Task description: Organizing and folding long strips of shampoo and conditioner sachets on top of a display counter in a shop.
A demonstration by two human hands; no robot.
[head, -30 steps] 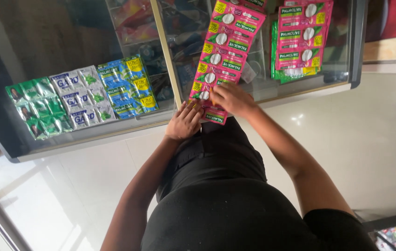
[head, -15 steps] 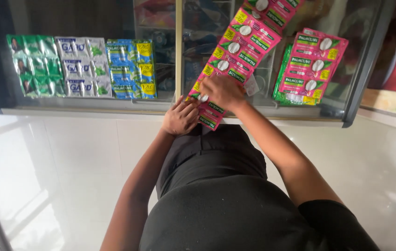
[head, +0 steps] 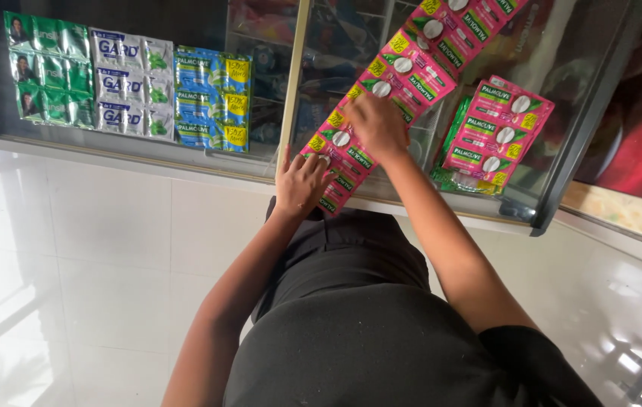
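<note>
A long pink strip of sachets [head: 411, 68] lies diagonally on the glass top of a display counter [head: 208, 160]. My left hand [head: 300, 183] presses flat on the strip's near end at the counter's front edge, fingers spread. My right hand [head: 376, 126] rests palm down on the strip a little farther up, covering a few sachets. Neither hand lifts the strip off the glass. A second folded stack of pink sachets [head: 496, 130] lies to the right of my right arm, on top of something green.
Green sachets [head: 45, 68], white-and-green sachets [head: 131, 92] and blue-and-yellow sachets [head: 214, 98] lie in rows at the counter's left. A metal bar [head: 291, 83] divides the glass. White tiled floor [head: 94, 256] spreads below. A dark frame [head: 585, 128] bounds the counter's right.
The view has shifted, so the counter sits higher and more level. My right hand has slid farther up the pink strip, away from my left hand, which stays at the near end.
</note>
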